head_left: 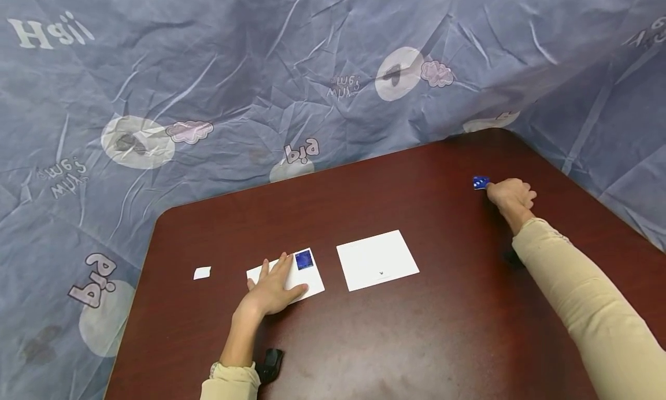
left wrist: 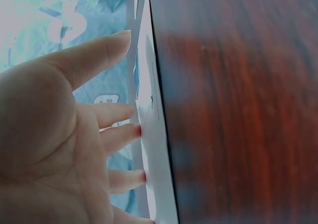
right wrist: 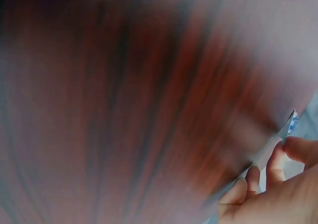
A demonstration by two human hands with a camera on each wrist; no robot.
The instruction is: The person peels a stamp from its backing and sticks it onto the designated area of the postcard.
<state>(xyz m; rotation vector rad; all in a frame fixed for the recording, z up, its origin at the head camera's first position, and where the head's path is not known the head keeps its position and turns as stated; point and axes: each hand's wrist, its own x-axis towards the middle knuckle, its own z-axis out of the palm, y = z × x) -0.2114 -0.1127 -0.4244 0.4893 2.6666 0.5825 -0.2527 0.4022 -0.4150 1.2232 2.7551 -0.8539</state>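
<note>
My left hand [head_left: 270, 291] rests with fingers spread on a white envelope [head_left: 315, 280] near the middle-left of the table. A dark blue stamp [head_left: 304, 259] sits in that envelope's upper right corner, just beyond the index finger. In the left wrist view, straight fingertips [left wrist: 133, 130] press on the envelope's face. Far to the right, my right hand [head_left: 511, 193] pinches a small blue stamp-like piece with white marks [head_left: 480, 182] by its near edge. The right wrist view shows thumb and index finger meeting at that piece [right wrist: 294, 120], low over the wood.
A second white envelope [head_left: 377, 260] with a tiny dark print lies flat between the hands. Left of the left hand is a small white paper square [head_left: 202, 273]. The dark wooden table [head_left: 416, 342] meets a patterned blue cloth [head_left: 234, 76] along its back and right edges.
</note>
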